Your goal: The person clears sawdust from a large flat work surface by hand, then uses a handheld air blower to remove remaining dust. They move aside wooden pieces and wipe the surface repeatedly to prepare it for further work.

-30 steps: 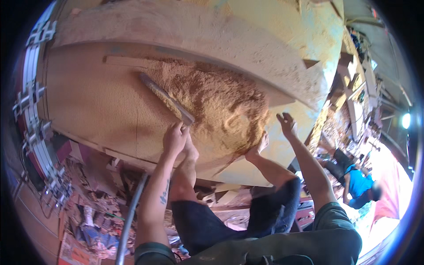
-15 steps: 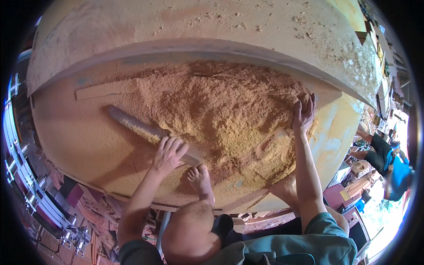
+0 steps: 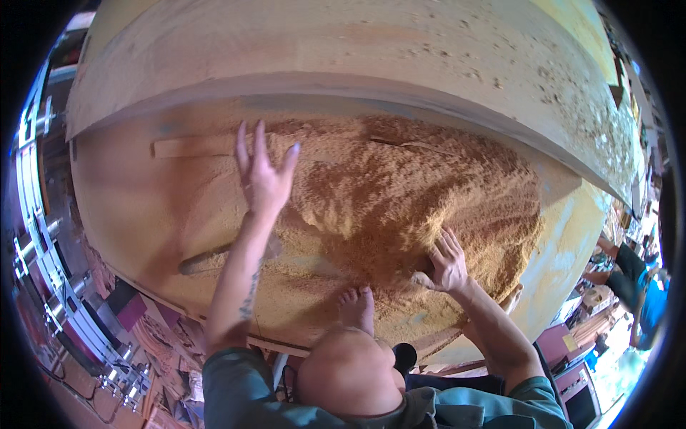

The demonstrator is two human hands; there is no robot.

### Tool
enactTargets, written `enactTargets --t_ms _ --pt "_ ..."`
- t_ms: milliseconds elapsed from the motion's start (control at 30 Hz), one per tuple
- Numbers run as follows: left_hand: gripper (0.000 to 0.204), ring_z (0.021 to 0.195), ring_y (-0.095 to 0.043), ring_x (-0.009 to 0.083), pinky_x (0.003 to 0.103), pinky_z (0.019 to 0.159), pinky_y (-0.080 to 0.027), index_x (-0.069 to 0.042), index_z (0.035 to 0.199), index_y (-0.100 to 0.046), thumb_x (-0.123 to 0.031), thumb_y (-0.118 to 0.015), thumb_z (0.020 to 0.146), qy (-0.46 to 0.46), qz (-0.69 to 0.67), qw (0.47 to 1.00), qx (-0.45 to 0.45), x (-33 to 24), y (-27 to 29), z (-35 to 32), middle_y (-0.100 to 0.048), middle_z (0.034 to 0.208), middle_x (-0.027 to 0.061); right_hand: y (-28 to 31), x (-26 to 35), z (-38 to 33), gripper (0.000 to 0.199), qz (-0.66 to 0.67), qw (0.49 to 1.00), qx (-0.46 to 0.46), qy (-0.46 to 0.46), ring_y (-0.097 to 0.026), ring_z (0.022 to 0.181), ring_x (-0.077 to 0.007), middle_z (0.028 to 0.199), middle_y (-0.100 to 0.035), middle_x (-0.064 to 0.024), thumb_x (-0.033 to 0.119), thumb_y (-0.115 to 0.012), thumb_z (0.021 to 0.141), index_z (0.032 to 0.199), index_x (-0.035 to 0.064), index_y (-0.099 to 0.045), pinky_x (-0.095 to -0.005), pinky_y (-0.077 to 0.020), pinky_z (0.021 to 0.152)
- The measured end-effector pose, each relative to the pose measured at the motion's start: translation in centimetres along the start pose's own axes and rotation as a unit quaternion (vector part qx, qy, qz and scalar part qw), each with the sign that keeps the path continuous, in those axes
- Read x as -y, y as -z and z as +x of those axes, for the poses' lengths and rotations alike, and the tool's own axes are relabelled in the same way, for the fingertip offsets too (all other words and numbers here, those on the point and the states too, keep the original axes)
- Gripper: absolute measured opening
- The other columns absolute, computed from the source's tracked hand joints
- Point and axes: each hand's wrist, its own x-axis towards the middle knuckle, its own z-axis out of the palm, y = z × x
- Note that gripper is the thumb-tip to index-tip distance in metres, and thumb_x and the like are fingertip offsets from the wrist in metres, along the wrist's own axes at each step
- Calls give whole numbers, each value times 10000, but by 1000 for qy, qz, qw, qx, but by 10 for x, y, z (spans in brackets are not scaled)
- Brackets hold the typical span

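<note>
A broad heap of orange-brown sawdust (image 3: 400, 175) lies on the large wooden board in front of me. My left hand (image 3: 266, 177) is raised at the heap's left side, fingers spread and nothing in it. My right hand (image 3: 446, 266) rests against the near side of the heap, its fingers stretched out and partly dusted. A long dark bar (image 3: 207, 262) lies on the board, partly hidden behind my left forearm. A flat wooden strip (image 3: 189, 147) lies left of the heap, its right part running under sawdust.
A long raised wooden panel (image 3: 343, 50) crosses behind the heap, with wood crumbs on it. My bare foot (image 3: 357, 309) stands on the board's near side. Metal rails (image 3: 53, 264) stand at the left. A person in blue (image 3: 643, 293) is at the far right.
My left hand has let go of the bar and moved away from me, opening. The bar now lies nearer. My right hand has come from the heap's far right edge toward me and left.
</note>
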Motion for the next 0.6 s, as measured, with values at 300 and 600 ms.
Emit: enactTargets --t_ms 300,600 --pt "704 1359 -320 353 551 1094 -297 -128 1384 -430 -540 -621 847 -115 -115 977 138 -18 -38 -62 -275 1497 164 5 84 340 411 3 983 121 136 -624 943 -343 1062 -626 -182 352 -534 929 1173 25 -581 -436 -535 837" --pt "680 1282 -374 424 595 1037 -300 -23 1374 -384 -465 -578 894 136 -76 983 -100 16 -46 -79 -398 1347 267 -119 150 475 681 -88 952 128 263 -314 1363 -332 1448 -369 -177 583 -384 940 1309 22 -503 -428 -285 1129"
